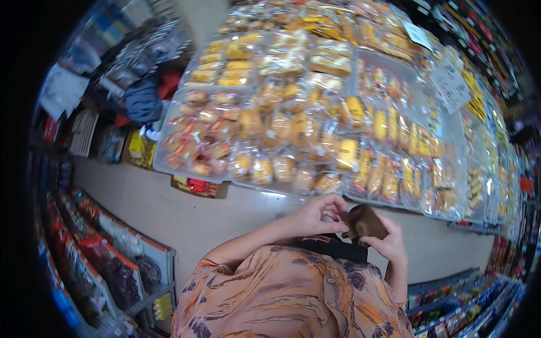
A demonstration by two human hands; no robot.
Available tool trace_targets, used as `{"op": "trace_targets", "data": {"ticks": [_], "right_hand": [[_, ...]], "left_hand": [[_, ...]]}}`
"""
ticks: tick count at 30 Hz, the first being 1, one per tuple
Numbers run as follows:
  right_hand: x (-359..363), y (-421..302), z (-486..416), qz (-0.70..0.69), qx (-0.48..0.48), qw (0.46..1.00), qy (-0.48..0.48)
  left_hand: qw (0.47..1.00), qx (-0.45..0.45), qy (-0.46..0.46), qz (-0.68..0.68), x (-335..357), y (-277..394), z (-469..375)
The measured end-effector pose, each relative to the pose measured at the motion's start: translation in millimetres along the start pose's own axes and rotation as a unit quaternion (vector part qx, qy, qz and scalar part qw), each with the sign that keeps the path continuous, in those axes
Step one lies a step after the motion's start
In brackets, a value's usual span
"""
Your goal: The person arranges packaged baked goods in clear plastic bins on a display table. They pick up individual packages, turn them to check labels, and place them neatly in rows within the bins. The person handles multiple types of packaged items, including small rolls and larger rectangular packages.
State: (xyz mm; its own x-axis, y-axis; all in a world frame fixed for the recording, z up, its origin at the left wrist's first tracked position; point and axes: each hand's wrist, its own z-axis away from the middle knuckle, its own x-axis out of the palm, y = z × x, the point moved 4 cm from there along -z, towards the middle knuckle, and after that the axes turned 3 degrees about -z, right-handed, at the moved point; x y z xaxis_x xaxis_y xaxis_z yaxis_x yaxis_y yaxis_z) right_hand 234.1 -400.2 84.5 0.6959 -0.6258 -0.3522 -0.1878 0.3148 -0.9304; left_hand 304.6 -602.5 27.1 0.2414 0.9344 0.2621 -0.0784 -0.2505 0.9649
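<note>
A small brown pouch or wallet (367,223) is held in front of my body. My right hand (391,241) grips its right side, with the thumb on the near face. At its left edge is my left hand (323,215), thumb and fingers curled close together; whether they pinch the edge I cannot tell. Below the hands a black strap or bag (334,248) crosses my patterned shirt. Beyond them, plastic-wrapped breads (304,129) and wrapped buns (198,135) fill clear plastic trays (190,175).
Shelving with packaged goods (156,249) stands at lower left, more shelves (456,304) at lower right. A cardboard box of red packets (200,186) sits under the display's edge. Signs with writing (451,84) stand among the breads. Pale floor tiles (236,211) run between.
</note>
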Motion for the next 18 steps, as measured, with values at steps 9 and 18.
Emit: {"op": "trace_targets", "data": {"ticks": [9,18], "right_hand": [[96,-71,-64,0.098,-0.234,0.948,-0.195],[87,-66,-63,0.038,-0.258,0.953,-0.158]], "left_hand": [[0.963,0.129,0.229,0.053,-21,25,48],[0.807,0.121,0.578,0.002,-49,48,152]]}}
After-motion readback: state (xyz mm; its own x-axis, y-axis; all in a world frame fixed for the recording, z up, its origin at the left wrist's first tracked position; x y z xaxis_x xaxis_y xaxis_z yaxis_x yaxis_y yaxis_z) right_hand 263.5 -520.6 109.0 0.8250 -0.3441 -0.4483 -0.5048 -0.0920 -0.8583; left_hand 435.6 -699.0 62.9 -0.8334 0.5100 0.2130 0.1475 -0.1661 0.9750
